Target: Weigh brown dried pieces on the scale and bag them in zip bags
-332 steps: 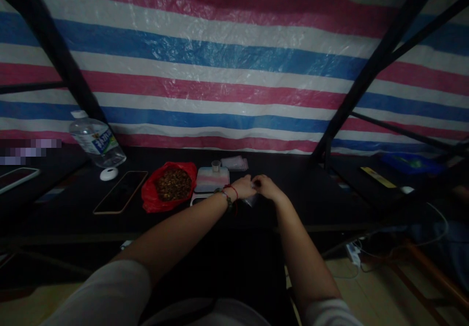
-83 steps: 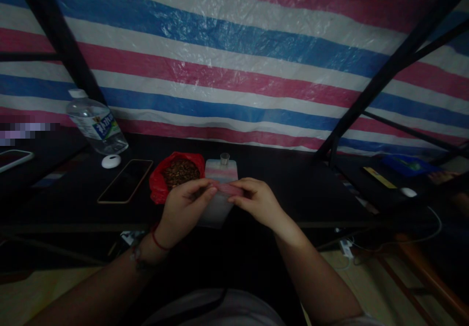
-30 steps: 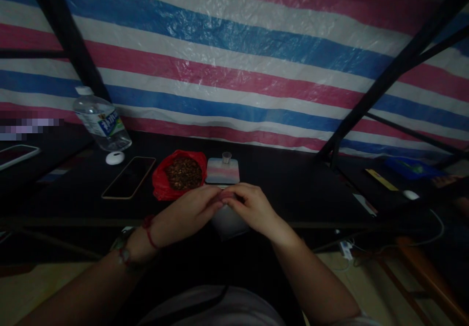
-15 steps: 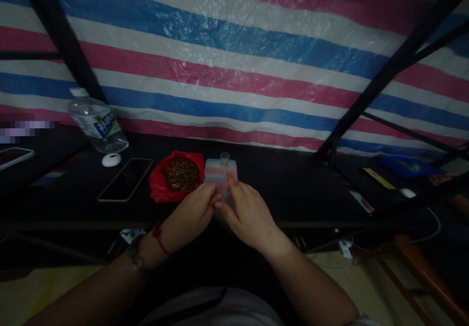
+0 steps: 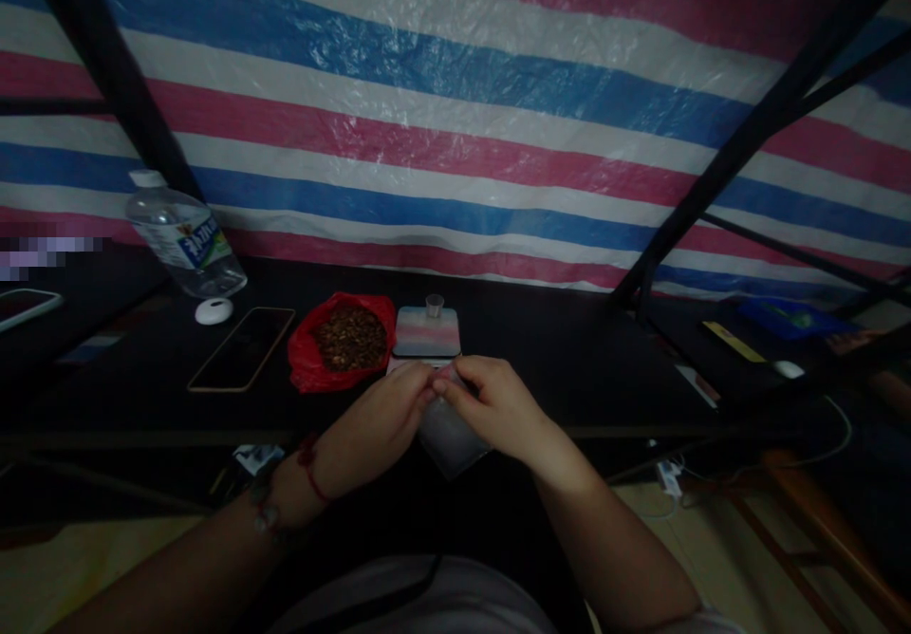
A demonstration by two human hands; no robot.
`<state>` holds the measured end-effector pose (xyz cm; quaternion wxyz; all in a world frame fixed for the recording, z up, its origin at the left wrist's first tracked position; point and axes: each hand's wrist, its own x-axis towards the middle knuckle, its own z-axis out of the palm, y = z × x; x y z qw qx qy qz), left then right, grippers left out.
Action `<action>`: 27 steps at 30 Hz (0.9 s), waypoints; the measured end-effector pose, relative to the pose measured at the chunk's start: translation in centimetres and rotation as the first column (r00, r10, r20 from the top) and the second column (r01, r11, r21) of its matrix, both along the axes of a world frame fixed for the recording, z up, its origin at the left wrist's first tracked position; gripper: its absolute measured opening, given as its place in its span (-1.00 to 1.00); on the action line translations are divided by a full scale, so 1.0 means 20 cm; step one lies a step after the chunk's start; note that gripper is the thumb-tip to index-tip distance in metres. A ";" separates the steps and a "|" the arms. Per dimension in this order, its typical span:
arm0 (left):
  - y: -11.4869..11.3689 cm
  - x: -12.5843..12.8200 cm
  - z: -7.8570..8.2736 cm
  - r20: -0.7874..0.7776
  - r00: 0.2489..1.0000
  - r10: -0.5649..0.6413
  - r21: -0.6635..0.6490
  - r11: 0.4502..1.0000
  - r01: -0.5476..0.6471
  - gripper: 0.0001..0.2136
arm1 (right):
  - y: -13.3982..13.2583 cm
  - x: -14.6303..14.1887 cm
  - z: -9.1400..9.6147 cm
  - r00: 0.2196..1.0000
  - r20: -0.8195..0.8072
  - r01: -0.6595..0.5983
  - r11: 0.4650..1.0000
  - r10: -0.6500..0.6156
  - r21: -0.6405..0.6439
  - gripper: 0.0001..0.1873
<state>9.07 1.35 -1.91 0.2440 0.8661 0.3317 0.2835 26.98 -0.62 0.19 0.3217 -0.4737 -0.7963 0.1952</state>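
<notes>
My left hand (image 5: 381, 416) and my right hand (image 5: 491, 406) meet above the near edge of a dark table (image 5: 569, 368). Both pinch the top of a small clear plastic bag (image 5: 450, 437), which hangs down between them. Just beyond the hands lies a small flat scale (image 5: 427, 332) whose shiny plate mirrors the striped tarp, with a tiny clear cup (image 5: 434, 306) on its far edge. To its left an open red plastic bag (image 5: 307, 368) holds brown dried bits (image 5: 350, 337).
A phone (image 5: 242, 347) lies face up left of the red bag, with a white puck-shaped thing (image 5: 213, 310) and a water bottle (image 5: 183, 236) behind it. Black frame bars (image 5: 718, 159) cross a striped tarp. A blue tray (image 5: 790, 316) sits far right.
Half a second ago my right hand lay over the small bag near the scale. Both hands have since drawn back toward me, and the bag hangs lower between them.
</notes>
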 end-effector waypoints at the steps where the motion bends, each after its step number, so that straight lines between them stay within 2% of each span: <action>1: 0.00 0.00 0.00 0.002 1.000 -0.017 -0.016 1.000 0.017 -0.79 | 0.00 0.00 0.00 0.999 -0.010 -0.030 0.999 0.030 -0.015 -0.66; 4: 0.00 0.00 0.01 0.013 0.999 -0.043 -0.072 0.996 0.044 -0.78 | 0.01 0.01 -0.02 0.996 -0.028 -0.087 0.996 0.087 -0.026 -0.64; 12: 0.02 0.00 0.01 0.103 0.994 -0.045 -0.197 0.978 0.065 -0.73 | 0.03 -0.01 -0.05 0.991 -0.037 -0.126 0.987 0.131 0.100 -0.67; 20: 0.02 0.00 0.01 0.059 0.997 -0.045 -0.136 0.989 0.053 -0.78 | 0.06 0.01 -0.08 0.996 -0.025 -0.083 0.996 0.084 0.023 -0.59; 23: 0.04 -0.02 0.02 0.030 0.997 -0.075 -0.221 0.972 0.080 -0.76 | 0.07 0.01 -0.09 0.993 0.035 -0.118 0.990 0.116 0.071 -0.59; 27: 0.10 -0.07 0.04 0.013 0.988 -0.154 -0.413 0.899 0.145 -0.71 | 0.07 0.01 -0.10 0.985 0.084 -0.161 0.976 0.149 0.147 -0.58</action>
